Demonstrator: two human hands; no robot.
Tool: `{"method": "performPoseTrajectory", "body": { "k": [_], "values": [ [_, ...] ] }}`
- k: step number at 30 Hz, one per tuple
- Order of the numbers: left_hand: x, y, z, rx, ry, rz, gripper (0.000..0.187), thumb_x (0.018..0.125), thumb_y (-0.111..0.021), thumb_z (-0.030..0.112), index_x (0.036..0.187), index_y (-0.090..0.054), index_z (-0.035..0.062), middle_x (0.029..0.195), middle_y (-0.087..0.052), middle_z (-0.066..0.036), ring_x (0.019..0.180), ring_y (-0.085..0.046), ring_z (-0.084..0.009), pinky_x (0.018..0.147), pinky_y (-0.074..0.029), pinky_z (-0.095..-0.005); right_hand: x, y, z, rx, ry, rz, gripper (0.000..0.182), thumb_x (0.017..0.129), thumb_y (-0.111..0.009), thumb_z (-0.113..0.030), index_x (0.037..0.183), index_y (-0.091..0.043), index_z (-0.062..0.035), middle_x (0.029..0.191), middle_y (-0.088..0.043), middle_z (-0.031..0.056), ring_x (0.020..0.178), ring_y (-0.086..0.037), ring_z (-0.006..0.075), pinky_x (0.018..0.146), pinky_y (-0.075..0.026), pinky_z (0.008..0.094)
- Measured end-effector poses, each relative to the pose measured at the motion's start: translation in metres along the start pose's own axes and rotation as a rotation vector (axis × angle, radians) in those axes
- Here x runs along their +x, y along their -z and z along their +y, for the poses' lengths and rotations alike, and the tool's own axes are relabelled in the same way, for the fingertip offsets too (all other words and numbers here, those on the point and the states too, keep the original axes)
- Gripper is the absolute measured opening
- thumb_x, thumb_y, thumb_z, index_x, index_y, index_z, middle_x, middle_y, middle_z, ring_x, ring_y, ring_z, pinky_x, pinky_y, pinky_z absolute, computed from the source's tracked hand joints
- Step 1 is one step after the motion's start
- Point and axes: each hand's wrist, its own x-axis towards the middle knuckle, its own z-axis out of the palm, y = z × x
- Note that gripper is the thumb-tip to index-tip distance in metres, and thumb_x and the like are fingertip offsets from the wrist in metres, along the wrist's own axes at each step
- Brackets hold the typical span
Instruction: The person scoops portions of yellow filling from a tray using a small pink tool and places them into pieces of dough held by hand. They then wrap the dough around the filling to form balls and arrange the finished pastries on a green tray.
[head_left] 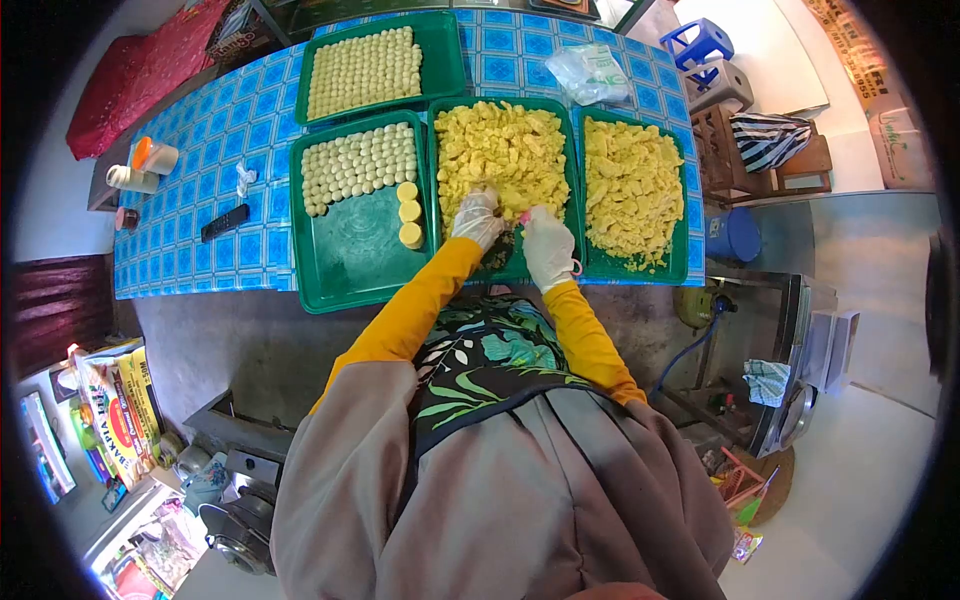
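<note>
Yellow crumbly dough [505, 145] is heaped in the middle green tray [575, 185]. At the heap's near edge, my left hand [478, 220], in a thin clear glove, has its fingers closed, and what they hold is hidden. My right hand [548, 247], also gloved, is closed beside it around a small pink thing [525, 216]. The left green tray [365, 250] bears rows of pale small balls [360, 165] and several yellow discs [409, 212] along its right side. More yellow crumbly dough [632, 190] fills the right green tray [675, 270].
Farther back, a green tray [443, 55] holds many dough balls [365, 72]. A plastic bag [588, 75] lies at the back right. Jars [155, 155], a black remote [225, 222] and a crumpled white piece [245, 180] are on the left of the blue checked tablecloth [270, 200].
</note>
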Motion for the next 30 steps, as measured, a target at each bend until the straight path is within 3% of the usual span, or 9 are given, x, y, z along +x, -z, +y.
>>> {"method": "performPoseTrajectory", "body": {
  "k": [6, 8, 12, 15, 20, 22, 24, 28, 30],
  "values": [
    [-0.017, 0.003, -0.003, -0.200, 0.137, -0.070, 0.054, 0.069, -0.083, 0.037, 0.104, -0.061, 0.0026, 0.107, -0.064, -0.022, 0.102, -0.063, -0.0416, 0.082, -0.051, -0.0465, -0.013, -0.001, -0.017, -0.106, 0.177, -0.010, 0.018, 0.079, -0.058, -0.003, 0.097, -0.058, -0.0057, 0.079, -0.061, 0.0140, 0.075, -0.064, 0.0344, 0.064, -0.051, 0.0433],
    [-0.020, -0.014, -0.012, -0.357, 0.071, 0.109, 0.051, 0.072, -0.081, 0.040, 0.104, -0.061, 0.0052, 0.105, -0.063, -0.022, 0.101, -0.063, -0.0419, 0.081, -0.051, -0.0472, -0.015, -0.001, -0.017, -0.125, 0.190, -0.025, 0.021, 0.079, -0.057, -0.002, 0.099, -0.058, -0.0055, 0.079, -0.060, 0.0129, 0.075, -0.063, 0.0342, 0.064, -0.051, 0.0434],
    [-0.017, -0.004, -0.005, -0.200, 0.077, -0.031, 0.045, 0.073, -0.079, 0.038, 0.103, -0.063, 0.0082, 0.105, -0.064, -0.022, 0.100, -0.063, -0.0406, 0.082, -0.051, -0.0472, -0.017, 0.000, -0.008, -0.082, 0.245, -0.038, 0.028, 0.079, -0.058, -0.002, 0.107, -0.059, -0.0049, 0.084, -0.062, 0.0120, 0.076, -0.063, 0.0344, 0.065, -0.051, 0.0436],
    [-0.018, -0.014, -0.007, -0.208, 0.160, 0.014, 0.044, 0.076, -0.080, 0.037, 0.102, -0.067, 0.0052, 0.105, -0.069, -0.019, 0.095, -0.067, -0.0300, 0.076, -0.051, -0.0386, -0.018, 0.001, -0.001, -0.035, 0.218, -0.065, 0.030, 0.080, -0.058, -0.002, 0.109, -0.059, -0.0068, 0.085, -0.062, 0.0126, 0.077, -0.063, 0.0351, 0.065, -0.051, 0.0442],
    [-0.015, -0.003, 0.001, -0.483, 0.306, -0.025, 0.028, 0.070, -0.077, 0.027, 0.084, -0.068, 0.0047, 0.091, -0.066, -0.020, 0.088, -0.065, -0.0406, 0.076, -0.051, -0.0486, -0.013, 0.010, 0.014, 0.068, 0.158, -0.061, 0.024, 0.084, -0.060, -0.003, 0.107, -0.061, -0.0096, 0.083, -0.063, 0.0155, 0.079, -0.064, 0.0374, 0.066, -0.050, 0.0459],
    [-0.012, -0.003, 0.001, -0.556, 0.338, -0.060, 0.029, 0.069, -0.078, 0.024, 0.085, -0.066, 0.0028, 0.093, -0.066, -0.021, 0.087, -0.064, -0.0396, 0.075, -0.051, -0.0473, -0.005, 0.023, 0.014, 0.113, 0.006, -0.173, 0.027, 0.087, -0.060, -0.006, 0.113, -0.065, -0.0110, 0.086, -0.066, 0.0186, 0.084, -0.065, 0.0393, 0.069, -0.051, 0.0467],
    [-0.014, -0.013, 0.006, -0.259, 0.218, 0.308, 0.028, 0.073, -0.078, 0.024, 0.084, -0.063, 0.0031, 0.089, -0.067, -0.020, 0.087, -0.065, -0.0362, 0.075, -0.050, -0.0446, 0.001, 0.041, 0.003, 0.163, -0.059, -0.149, 0.035, 0.088, -0.058, -0.006, 0.122, -0.061, -0.0119, 0.085, -0.067, 0.0194, 0.080, -0.065, 0.0406, 0.068, -0.051, 0.0488],
    [-0.016, -0.016, 0.004, -0.317, 0.142, 0.310, 0.029, 0.073, -0.076, 0.023, 0.088, -0.060, 0.0031, 0.091, -0.062, -0.022, 0.092, -0.060, -0.0420, 0.080, -0.047, -0.0491, 0.012, 0.033, 0.008, 0.254, 0.032, -0.257, 0.056, 0.092, -0.054, -0.009, 0.146, -0.045, -0.0152, 0.090, -0.069, 0.0214, 0.078, -0.066, 0.0428, 0.070, -0.052, 0.0507],
    [-0.015, -0.009, 0.005, -0.343, 0.198, 0.232, 0.033, 0.070, -0.077, 0.014, 0.095, -0.059, 0.0060, 0.090, -0.062, -0.018, 0.087, -0.063, -0.0355, 0.073, -0.049, -0.0450, 0.016, 0.020, -0.001, 0.118, 0.044, -0.394, 0.056, 0.092, -0.052, -0.010, 0.147, -0.044, -0.0158, 0.092, -0.070, 0.0223, 0.081, -0.067, 0.0428, 0.071, -0.053, 0.0507]
  ]
}}
